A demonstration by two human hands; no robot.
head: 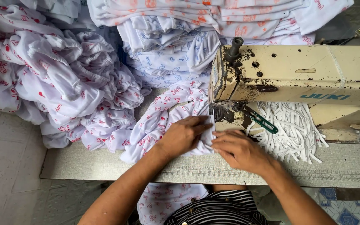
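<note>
1. The left hand (183,135) lies flat, fingers spread, pressing the white red-printed garment (159,125) just in front of the sewing machine (296,75).
2. The right hand (239,150) pinches the garment's edge at the machine's needle end; the seam appears in progress.
3. White elastic strips (292,129) and green snips (261,121) lie under the machine's arm.
4. Heaped garments (63,83) left of the machine crowd the worktop (84,164); whether they are sewn cannot be told.

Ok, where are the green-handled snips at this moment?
In the head view, the green-handled snips lie right of centre on the sewing machine bed, atop the white elastic strips, just beyond the right hand.
</note>
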